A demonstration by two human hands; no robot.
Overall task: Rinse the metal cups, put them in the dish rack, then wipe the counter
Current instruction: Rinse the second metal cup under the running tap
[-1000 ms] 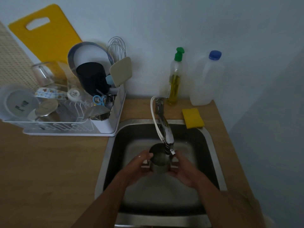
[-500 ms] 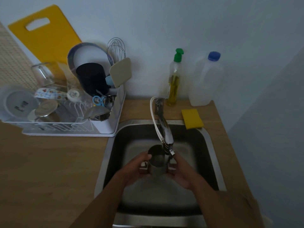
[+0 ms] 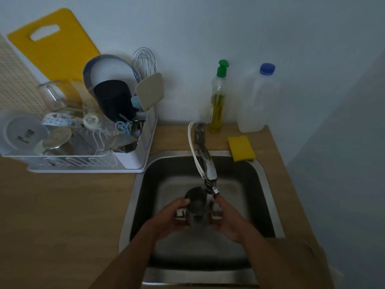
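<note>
You hold the metal cup [image 3: 196,203] between both hands over the sink [image 3: 264,176], just under the faucet [image 3: 208,170], your left hand [image 3: 170,217] gripping its left side and your right hand [image 3: 227,220] its right.
</note>
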